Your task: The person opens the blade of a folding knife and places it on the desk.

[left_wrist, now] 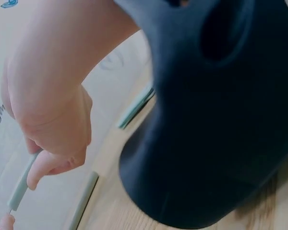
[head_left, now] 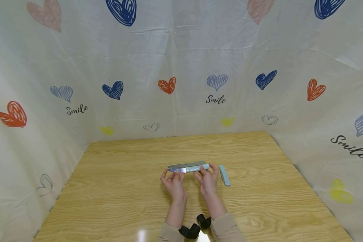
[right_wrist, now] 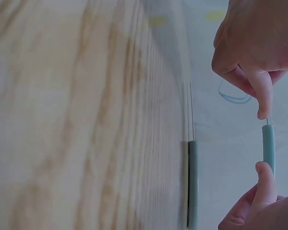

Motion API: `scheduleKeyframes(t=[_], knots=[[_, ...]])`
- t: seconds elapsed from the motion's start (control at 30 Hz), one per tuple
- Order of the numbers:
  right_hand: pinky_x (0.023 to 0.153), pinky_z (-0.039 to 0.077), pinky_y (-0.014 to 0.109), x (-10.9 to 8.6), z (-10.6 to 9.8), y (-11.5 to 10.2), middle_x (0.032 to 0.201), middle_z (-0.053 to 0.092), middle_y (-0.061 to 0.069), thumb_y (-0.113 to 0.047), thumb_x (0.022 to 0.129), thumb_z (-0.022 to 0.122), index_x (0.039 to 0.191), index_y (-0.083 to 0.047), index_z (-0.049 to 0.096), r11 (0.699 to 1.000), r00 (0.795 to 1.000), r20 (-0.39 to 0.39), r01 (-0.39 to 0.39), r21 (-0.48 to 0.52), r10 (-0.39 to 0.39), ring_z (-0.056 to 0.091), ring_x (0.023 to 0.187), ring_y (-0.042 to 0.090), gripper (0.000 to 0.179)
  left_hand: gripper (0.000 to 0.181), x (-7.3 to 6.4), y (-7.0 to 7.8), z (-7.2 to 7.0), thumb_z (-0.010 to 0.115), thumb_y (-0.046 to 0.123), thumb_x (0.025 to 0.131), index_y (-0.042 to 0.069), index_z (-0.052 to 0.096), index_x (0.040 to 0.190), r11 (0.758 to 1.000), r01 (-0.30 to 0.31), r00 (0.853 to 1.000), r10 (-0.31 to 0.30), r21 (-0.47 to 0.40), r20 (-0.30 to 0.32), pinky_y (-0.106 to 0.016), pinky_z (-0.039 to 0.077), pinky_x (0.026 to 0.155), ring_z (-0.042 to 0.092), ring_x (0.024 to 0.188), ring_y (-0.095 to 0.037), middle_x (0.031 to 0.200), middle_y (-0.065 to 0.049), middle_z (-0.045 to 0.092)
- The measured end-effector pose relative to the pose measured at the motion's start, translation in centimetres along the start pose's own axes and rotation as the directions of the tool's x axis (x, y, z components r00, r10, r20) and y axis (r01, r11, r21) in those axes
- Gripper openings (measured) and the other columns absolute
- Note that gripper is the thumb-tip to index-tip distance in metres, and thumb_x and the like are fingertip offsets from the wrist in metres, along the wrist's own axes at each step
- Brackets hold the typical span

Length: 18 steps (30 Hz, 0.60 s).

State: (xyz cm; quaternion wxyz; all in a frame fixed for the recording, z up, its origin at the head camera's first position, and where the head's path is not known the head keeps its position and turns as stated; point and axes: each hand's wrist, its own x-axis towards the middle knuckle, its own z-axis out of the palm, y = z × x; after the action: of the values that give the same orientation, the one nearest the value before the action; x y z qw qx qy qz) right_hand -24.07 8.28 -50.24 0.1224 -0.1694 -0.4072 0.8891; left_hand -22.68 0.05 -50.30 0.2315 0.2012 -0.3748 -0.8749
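Both hands hold an unfolded pocket knife level over the table. Its handle (head_left: 197, 168) is light blue and its shiny blade (head_left: 178, 170) points left. My left hand (head_left: 174, 188) pinches the blade between thumb and fingers; the right wrist view shows the left thumb (right_wrist: 264, 100) against it near the handle. Thumb and fingers of my right hand (head_left: 209, 183) grip the handle, also seen in the left wrist view. Just behind lies a second unfolded knife with a grey-green handle (head_left: 195, 163), its blade also leftward. A folded light-blue knife (head_left: 225, 175) lies right of my right hand.
The wooden table (head_left: 124, 188) extends around the hands. A white curtain (head_left: 187, 60) printed with hearts and words hangs behind it and along both sides. Black wrist-camera mounts (head_left: 190, 232) sit between the forearms, close to the table's front.
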Motion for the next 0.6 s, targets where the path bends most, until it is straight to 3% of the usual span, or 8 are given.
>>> scheduleKeyframes(t=[0.33, 0.6], knots=[[0.082, 0.057, 0.026, 0.3, -0.3, -0.4, 0.108, 0.048, 0.016, 0.005, 0.097, 0.052, 0.13, 0.005, 0.023, 0.995, 0.999, 0.005, -0.049, -0.081, 0.049, 0.062, 0.084, 0.013, 0.044, 0.052, 0.2, 0.1, -0.2, 0.047, -0.017, 0.092, -0.008, 0.022, 0.137, 1.0, 0.001, 1.0, -0.001, 0.023, 0.0, -0.029, 0.057, 0.084, 0.052, 0.093, -0.022, 0.107, -0.02, 0.036], [0.099, 0.05, 0.038, 0.2, -0.9, -1.2, 0.109, 0.054, 0.015, 0.009, 0.093, 0.054, 0.138, 0.011, 0.022, 0.978, 0.992, 0.094, -0.061, -0.201, 0.081, 0.065, 0.093, 0.016, 0.056, 0.052, 1.1, 0.1, -0.7, 0.05, -0.014, 0.092, -0.012, 0.024, 0.138, 0.996, 0.066, 0.998, -0.067, 0.066, 0.01, -0.034, 0.056, 0.089, 0.057, 0.089, -0.019, 0.108, -0.021, 0.039]])
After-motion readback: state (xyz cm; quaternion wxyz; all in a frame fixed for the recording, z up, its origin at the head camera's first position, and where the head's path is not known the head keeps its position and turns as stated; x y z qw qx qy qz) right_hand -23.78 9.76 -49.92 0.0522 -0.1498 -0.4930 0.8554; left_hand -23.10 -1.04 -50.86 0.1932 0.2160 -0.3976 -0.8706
